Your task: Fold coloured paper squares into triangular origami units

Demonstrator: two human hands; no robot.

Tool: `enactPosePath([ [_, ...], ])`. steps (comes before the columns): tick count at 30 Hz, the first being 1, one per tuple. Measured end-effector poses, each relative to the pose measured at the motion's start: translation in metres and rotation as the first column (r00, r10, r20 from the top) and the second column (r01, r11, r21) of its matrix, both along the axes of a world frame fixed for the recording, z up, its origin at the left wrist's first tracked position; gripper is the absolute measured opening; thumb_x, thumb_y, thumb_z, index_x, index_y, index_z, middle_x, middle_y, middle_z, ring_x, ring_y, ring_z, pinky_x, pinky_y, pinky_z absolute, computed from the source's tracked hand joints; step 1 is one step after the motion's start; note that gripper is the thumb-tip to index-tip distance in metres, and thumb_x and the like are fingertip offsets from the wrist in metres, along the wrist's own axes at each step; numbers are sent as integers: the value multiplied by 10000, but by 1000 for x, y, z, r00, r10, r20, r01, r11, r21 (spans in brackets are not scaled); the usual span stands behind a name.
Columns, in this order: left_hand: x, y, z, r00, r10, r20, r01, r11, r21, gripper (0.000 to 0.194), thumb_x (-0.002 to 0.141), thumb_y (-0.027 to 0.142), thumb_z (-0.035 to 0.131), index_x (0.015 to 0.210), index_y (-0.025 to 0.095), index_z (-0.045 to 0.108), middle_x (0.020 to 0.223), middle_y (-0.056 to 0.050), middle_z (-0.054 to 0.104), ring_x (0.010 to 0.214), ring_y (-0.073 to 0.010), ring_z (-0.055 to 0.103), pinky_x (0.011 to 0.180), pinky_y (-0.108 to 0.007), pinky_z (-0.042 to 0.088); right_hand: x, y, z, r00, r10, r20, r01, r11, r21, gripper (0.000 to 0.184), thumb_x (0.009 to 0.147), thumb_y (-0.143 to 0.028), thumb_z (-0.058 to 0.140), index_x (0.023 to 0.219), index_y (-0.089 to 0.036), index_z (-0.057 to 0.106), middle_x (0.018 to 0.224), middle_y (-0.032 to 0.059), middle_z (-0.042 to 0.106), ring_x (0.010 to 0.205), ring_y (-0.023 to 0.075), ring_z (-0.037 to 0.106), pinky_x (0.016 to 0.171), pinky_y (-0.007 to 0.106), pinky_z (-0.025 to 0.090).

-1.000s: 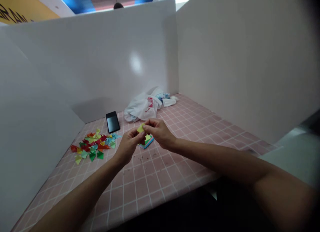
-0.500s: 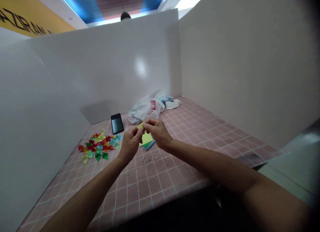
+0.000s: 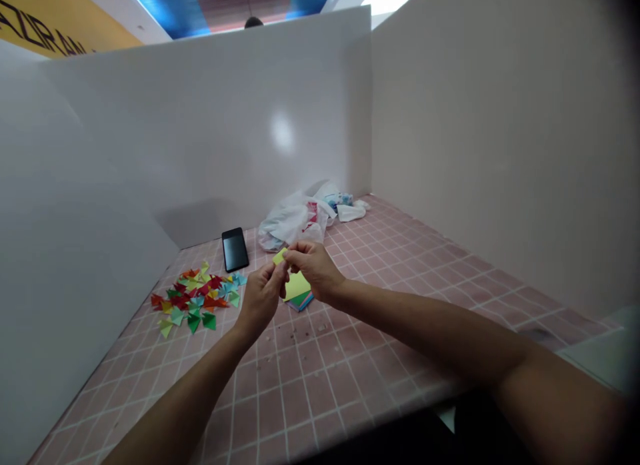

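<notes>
A small piece of yellow paper [image 3: 279,256] is pinched between my two hands, above the table. My left hand [image 3: 263,293] grips its lower edge, thumb upward. From the other side my right hand [image 3: 315,268] holds it with thumb and fingers closed; part of the paper is hidden behind the fingertips. Just below the hands lies a stack of coloured paper sheets [image 3: 299,288], yellow on top with green and blue edges showing. Left of my left hand, several small folded paper pieces [image 3: 193,298] in red, orange, green, yellow and light blue are spread in a loose pile.
A black phone [image 3: 235,249] lies behind the folded pieces. Crumpled white plastic bags [image 3: 295,219] rest against the back partition [image 3: 210,131]. The table [image 3: 280,398] has a pink cloth with a white grid and small specks on it. Another partition [image 3: 490,151] stands at the right.
The yellow paper shows more clearly between my fingers, both hands still holding it. The camera view has shifted slightly; the things on the table stay where they were.
</notes>
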State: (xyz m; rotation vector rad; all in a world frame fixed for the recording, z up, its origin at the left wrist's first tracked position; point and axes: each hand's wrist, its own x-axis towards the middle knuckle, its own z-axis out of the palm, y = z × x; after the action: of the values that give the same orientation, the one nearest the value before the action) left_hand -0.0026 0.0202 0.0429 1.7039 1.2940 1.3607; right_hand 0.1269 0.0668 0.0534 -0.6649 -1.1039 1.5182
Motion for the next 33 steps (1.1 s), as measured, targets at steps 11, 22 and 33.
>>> enactPosePath([
  [11,-28,1,-16,946,207,-251,-83,900,428,38,860,259,673,852,230,696,966,-41,626,906,-185,603,783,-298,498,-1,12,-27,942,333,48,-309,913,-267,154,650,-177,624,557,-179,502,483,-39,462,431,72,363,419,209,327],
  [22,-14,-4,-19,967,34,252,16,981,-193,149,747,285,765,758,161,683,702,16,643,637,-115,575,639,-244,476,23,-1,-35,917,139,375,-255,925,281,228,762,-350,735,756,-165,602,701,-21,569,634,109,508,570,232,383],
  [33,-9,-10,-23,977,54,207,-9,977,-211,172,771,287,754,705,162,656,628,28,633,612,-103,562,621,-226,442,28,-2,-44,915,146,377,-253,934,253,253,863,-350,564,710,-157,621,629,-8,579,576,110,530,554,239,410],
])
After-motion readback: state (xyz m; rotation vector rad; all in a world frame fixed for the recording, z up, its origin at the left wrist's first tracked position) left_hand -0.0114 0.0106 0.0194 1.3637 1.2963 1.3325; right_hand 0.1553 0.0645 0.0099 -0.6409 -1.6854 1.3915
